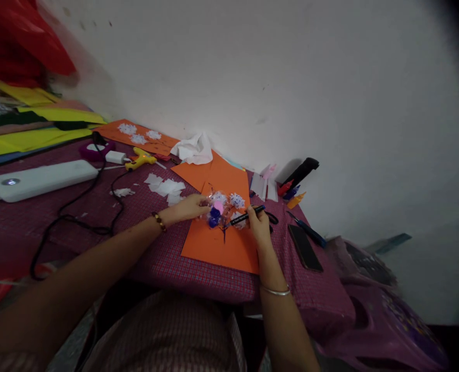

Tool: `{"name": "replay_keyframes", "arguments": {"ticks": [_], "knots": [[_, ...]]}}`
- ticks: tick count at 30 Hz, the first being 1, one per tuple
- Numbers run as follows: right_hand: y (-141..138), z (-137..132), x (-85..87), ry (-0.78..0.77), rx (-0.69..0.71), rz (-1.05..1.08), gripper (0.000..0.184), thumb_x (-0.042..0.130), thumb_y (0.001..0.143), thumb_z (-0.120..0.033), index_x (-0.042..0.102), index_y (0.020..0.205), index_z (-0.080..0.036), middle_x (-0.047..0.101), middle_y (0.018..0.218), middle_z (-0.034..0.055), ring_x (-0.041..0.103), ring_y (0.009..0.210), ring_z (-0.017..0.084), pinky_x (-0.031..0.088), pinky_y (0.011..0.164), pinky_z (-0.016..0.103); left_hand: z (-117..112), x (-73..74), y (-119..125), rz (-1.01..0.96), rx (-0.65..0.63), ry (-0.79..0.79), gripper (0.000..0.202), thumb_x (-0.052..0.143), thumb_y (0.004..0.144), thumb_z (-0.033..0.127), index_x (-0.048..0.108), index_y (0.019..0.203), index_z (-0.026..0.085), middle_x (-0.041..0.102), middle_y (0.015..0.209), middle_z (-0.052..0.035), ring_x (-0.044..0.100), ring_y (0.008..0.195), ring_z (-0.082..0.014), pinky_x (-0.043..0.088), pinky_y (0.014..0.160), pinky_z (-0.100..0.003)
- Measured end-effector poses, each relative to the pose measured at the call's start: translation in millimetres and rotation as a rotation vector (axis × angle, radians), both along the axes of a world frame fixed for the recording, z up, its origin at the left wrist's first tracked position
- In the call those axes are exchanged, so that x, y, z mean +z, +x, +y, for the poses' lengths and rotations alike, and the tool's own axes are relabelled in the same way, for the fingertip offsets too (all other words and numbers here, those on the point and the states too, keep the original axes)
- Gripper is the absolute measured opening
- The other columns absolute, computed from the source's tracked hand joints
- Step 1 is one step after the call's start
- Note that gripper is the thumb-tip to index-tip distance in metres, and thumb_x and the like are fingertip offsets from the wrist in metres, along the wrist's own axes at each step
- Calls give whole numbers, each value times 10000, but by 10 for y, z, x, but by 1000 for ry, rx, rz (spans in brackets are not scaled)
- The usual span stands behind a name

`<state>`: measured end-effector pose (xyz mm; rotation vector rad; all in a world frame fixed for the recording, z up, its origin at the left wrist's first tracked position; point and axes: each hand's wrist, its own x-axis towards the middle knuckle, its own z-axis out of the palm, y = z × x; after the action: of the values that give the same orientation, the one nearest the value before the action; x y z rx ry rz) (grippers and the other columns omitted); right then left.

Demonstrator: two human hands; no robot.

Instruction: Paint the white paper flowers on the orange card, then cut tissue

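Note:
My right hand [258, 221] is closed round a black pen [246, 215], its tip pointing left, low over an orange sheet [225, 248]. My left hand [193, 207] is closed at the edge of a shiny clear plastic piece, with a pink spot [218, 207] and a dark blue spot [214, 217] on it. What exactly this piece is, I cannot make out. Beside it on the sheet are white paper flowers [237, 200] with blue dots. Dark branch-like lines [224, 235] run below them on the orange.
Behind lies another orange sheet [113, 129] with white flowers, near a crumpled white tissue [194, 149]. To the left are white paper scraps [165, 187], a yellow glue gun [140, 159] and a white power bank [45, 180]. A phone [305, 247] and a blue-handled tool [310, 232] lie right.

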<state>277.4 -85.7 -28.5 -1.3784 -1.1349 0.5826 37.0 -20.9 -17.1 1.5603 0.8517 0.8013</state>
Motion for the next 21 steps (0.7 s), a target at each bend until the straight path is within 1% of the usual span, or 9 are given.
{"name": "replay_keyframes", "arguments": {"ticks": [5, 7, 12, 14, 18, 21], "knots": [[3, 9, -2, 7, 0, -2, 346, 652, 733, -529, 587, 709, -190, 479, 486, -67, 409, 447, 107, 332, 438, 237, 3, 22, -10, -5, -31, -10, 56, 716, 656, 181, 673, 625, 197, 591, 539, 6, 498, 489, -126, 340, 458, -231], [-10, 5, 7, 17, -6, 8, 341, 657, 730, -523, 588, 704, -190, 494, 499, -60, 424, 460, 112, 341, 444, 238, -2, 47, -17, -16, -30, -25, 92, 713, 682, 216, 656, 613, 191, 595, 551, -3, 510, 501, -130, 349, 469, -233], [-33, -10, 32, 32, -31, 53, 327, 682, 702, -510, 596, 703, -194, 534, 538, -41, 463, 482, 126, 363, 442, 243, -10, 110, -42, -110, 17, -107, 191, 680, 730, 349, 624, 649, 184, 575, 576, 1, 485, 501, -126, 330, 481, -241], [-30, -15, 42, 35, -46, 79, 333, 684, 700, -515, 598, 706, -194, 532, 530, -43, 459, 467, 123, 362, 430, 244, 0, 126, -60, -167, 41, -143, 218, 662, 738, 375, 601, 641, 190, 550, 581, 7, 463, 496, -121, 317, 489, -248], [-5, -11, 52, 41, -84, 150, 376, 651, 725, -571, 591, 719, -199, 475, 455, -67, 421, 405, 115, 343, 396, 247, 35, 132, -93, -249, 80, -191, 245, 675, 732, 331, 544, 572, 198, 454, 525, 32, 379, 459, -101, 254, 481, -262], [21, 8, 39, 57, -113, 210, 409, 627, 735, -613, 581, 731, -206, 473, 454, -71, 417, 390, 110, 340, 390, 246, 70, 103, -100, -292, 98, -235, 225, 670, 733, 306, 554, 576, 193, 487, 536, 25, 397, 467, -100, 266, 485, -260]]}}
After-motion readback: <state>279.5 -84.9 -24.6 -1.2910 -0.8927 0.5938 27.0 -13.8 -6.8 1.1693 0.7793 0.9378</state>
